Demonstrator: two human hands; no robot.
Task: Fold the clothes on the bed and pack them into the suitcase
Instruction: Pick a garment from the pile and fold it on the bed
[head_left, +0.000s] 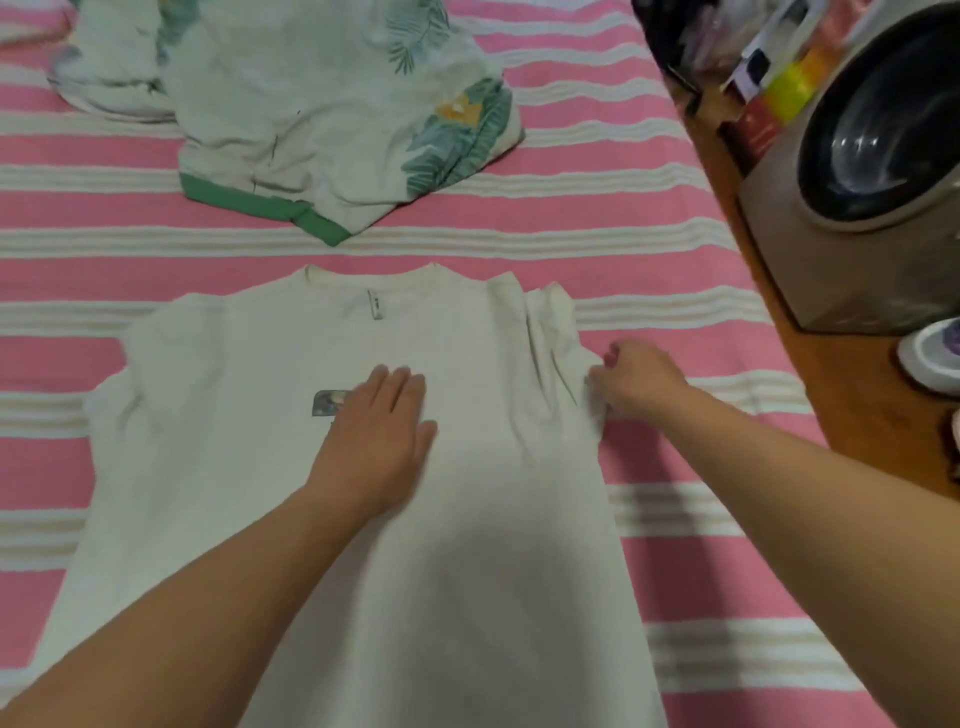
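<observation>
The left hand's fingers lie straight and close together, pressed flat on the chest of a white T-shirt, their tips just right of a small printed patch on the fabric. The left hand rests palm down near the middle of the garment, its forearm reaching in from the near left. The right hand's fingers are curled and clamped on the bunched cloth at the shirt's right sleeve, which is gathered into folds at the garment's right edge. The right hand sits at that edge, its forearm coming in from the near right.

The T-shirt is spread on the bed, collar toward the far side, with a neck label showing inside the collar and its left sleeve lying flat. The bed is covered with a pink and white striped sheet. Farther away on the bed, apart from the T-shirt, lies a crumpled pale garment with a green leaf print and a green hem. To the right of the bed, on a wooden floor, stands a grey appliance with a round dark door, with boxes stacked beyond it.
</observation>
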